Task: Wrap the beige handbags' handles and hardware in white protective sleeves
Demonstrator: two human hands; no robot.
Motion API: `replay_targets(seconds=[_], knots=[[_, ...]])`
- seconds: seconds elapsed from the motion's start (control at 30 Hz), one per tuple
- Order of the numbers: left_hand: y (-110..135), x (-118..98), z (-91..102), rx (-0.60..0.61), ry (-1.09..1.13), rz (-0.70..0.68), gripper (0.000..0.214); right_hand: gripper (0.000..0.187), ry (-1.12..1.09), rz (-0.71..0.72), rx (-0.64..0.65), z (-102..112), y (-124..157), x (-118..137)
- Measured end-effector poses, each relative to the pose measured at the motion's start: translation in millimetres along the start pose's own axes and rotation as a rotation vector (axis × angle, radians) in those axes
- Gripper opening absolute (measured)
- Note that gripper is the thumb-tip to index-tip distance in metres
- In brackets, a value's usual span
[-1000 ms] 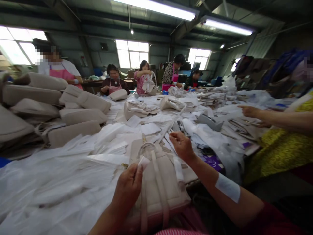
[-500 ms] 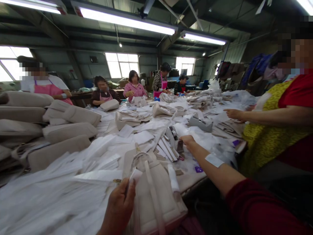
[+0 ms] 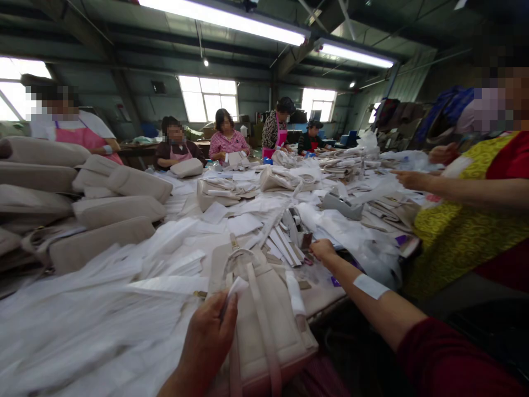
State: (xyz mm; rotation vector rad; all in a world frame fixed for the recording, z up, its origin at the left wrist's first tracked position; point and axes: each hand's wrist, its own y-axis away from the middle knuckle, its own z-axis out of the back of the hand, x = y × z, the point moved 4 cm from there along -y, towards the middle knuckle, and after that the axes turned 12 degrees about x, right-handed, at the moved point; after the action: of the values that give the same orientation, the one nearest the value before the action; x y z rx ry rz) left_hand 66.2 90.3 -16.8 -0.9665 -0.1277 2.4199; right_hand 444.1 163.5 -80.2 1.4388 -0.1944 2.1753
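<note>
A beige backpack (image 3: 264,309) lies flat in front of me, its straps facing up. My left hand (image 3: 209,342) is closed, pinching a small white paper wrap (image 3: 235,288) on the left strap. My right hand (image 3: 323,249) is stretched forward to the heap of white paper strips (image 3: 285,237) beyond the backpack; its fingers curl down among them and what they hold is hidden. A white patch (image 3: 371,286) is stuck on my right forearm.
Stuffed beige bags (image 3: 103,212) are stacked at the left. White plastic sheets (image 3: 82,320) cover the near table. A co-worker in a yellow apron (image 3: 458,231) stands at the right, a hand (image 3: 407,178) over the table. Several other people work at the far end.
My right hand went from above the backpack forward into the strip heap. The left hand kept its pinch on the white wrap. The co-worker's hand stays over the table.
</note>
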Motion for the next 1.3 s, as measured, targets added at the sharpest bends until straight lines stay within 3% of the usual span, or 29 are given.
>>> replay_targets(seconds=[0.17,0.33,0.4,0.53,0.73,0.83,0.93,1.07,1.2,1.3], knots=[[2.5,1.9,-2.3,0.036,-0.061,0.04,0.029,0.025,-0.093,0.066,0.226,-28.3,53.0,21.8],[0.9,-5.9,-8.3,-0.001,-0.341,0.011,0.023,0.029,-0.347,0.19,0.695,-96.2,148.5,85.0],[3.0,-10.6,-10.2,0.007,-0.442,-0.009,0.021,0.029,-0.324,0.176,0.782,-119.8,174.8,100.1],[11.2,-14.7,-12.4,0.02,-0.602,-0.039,0.018,0.029,-0.208,0.12,0.712,-143.0,184.7,97.7],[15.7,-9.1,-19.6,-0.03,-0.709,-0.059,0.014,0.031,-0.151,0.063,0.688,-142.6,176.7,86.2],[14.4,-7.0,-22.3,-0.039,-0.731,-0.096,0.033,0.032,-0.131,0.087,0.683,-140.9,175.7,87.1],[12.6,-6.1,-21.7,0.017,-0.697,-0.117,0.042,0.034,-0.04,0.164,0.669,-139.1,173.9,85.8],[9.7,-4.8,-15.7,0.032,-0.581,-0.053,0.02,0.026,0.155,0.37,0.648,-133.0,177.7,88.2],[6.7,-2.1,-14.3,0.015,-0.483,0.019,0.019,0.016,0.198,0.498,0.584,-125.3,187.3,95.1],[4.6,0.1,-11.4,-0.017,-0.337,0.07,0.022,0.031,0.187,0.488,0.492,-124.1,189.9,96.7]])
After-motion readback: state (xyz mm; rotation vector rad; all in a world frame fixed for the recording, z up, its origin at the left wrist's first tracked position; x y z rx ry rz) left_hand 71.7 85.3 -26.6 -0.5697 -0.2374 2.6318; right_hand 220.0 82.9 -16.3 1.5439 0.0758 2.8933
